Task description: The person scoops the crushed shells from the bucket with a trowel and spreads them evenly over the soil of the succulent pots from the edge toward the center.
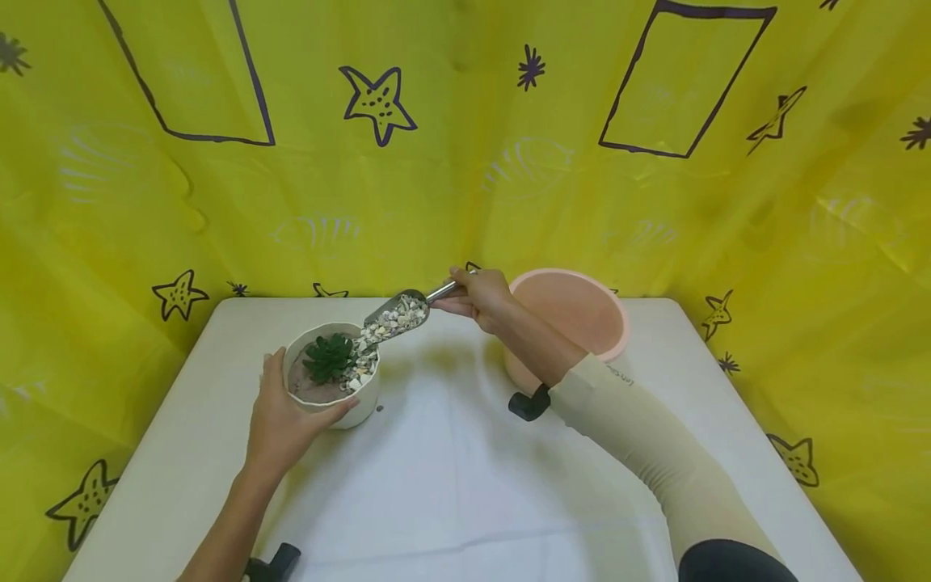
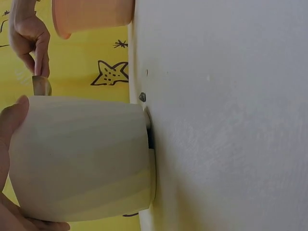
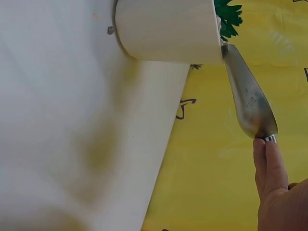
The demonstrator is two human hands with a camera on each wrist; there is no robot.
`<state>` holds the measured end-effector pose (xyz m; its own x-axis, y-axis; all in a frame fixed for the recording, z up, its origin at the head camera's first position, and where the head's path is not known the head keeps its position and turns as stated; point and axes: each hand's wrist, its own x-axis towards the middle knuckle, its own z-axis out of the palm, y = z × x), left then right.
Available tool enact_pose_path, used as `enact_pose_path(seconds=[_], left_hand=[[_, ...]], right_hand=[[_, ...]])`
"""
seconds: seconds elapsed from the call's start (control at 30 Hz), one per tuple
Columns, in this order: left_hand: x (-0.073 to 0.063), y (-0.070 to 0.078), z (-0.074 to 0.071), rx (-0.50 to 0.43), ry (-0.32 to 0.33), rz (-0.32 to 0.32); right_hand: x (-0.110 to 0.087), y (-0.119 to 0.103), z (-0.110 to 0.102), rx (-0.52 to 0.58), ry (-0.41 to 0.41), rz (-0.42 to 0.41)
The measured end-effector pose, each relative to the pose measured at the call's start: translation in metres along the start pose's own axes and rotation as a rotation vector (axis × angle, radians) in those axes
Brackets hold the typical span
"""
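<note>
- Enclosed on the far, left and right sides of the table (image 1: 451, 477) by yellow cloth (image 1: 451, 186), falling in soft vertical folds.
- Printed high beyond the table's far edge with a dark speckled star (image 1: 379, 103) and a spiky burst (image 1: 532, 68).
- Outlined high beyond the table's two far corners with dark four-sided frames (image 1: 686, 82).
- Dotted with more stars (image 1: 179, 296) low down along the table's left and right edges.
- Traced faintly beyond the table with pale striped outlines (image 1: 318, 232).
- Topped in smooth white on the table, rounded at its far corners, faintly creased towards its near edge.
- Lit softly, with blurred yellowish shadows (image 3: 98, 149) across the table's surface.
</note>
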<state>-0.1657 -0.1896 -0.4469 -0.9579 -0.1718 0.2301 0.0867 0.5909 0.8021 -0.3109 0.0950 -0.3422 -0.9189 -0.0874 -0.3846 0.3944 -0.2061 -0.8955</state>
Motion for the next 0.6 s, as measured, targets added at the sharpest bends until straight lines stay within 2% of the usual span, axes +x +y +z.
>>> enact_pose_path(seconds=[0.33,0.6], left_hand=[[0.0032,0.0014,-0.0067,0.092,-0.058,-0.034],[0.0045,0.0011,-0.0089,0.100,-0.066,0.006]], right_hand=[[-0.0014,-0.0005,0.0010,-0.005,0.001,-0.012],[-0.0013,-0.0003,0.0030,-0.004,0.000,-0.020]])
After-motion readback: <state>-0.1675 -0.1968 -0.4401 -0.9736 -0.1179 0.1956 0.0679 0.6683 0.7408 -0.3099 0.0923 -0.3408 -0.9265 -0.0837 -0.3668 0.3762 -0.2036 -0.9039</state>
